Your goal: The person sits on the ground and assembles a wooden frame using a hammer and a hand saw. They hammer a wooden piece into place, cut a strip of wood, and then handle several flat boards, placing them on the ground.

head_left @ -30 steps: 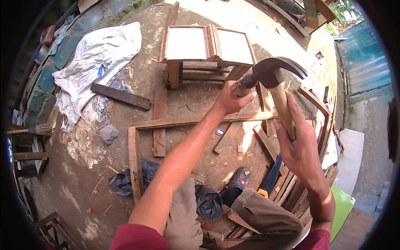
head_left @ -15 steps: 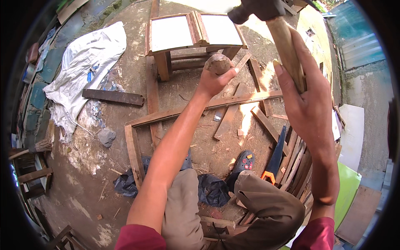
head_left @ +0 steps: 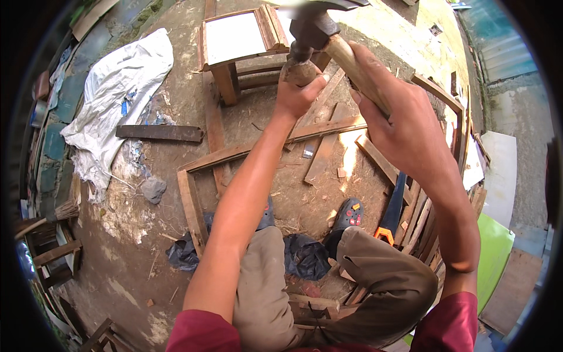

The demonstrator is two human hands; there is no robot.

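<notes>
My left hand is closed around a round wooden handle, its butt end facing up; the rest of that tool is hidden below my fist. In my right hand is a claw hammer with a dark metal head, gripped by its pale wooden handle. The hammer's striking face is right at the butt of the wooden handle and appears to touch it. Behind both hands stands a low wooden piece with white panels, partly covered by the hammer and hands.
A long wooden bar joined to a shorter one lies under my left forearm. A handsaw with an orange handle rests by my right knee, beside stacked wood strips. Left are a white sack, a dark plank and a stone.
My right hand has swung the hammer down and left, bringing its head onto the butt of the wooden handle. My left hand keeps its grip. The view has shifted slightly.
</notes>
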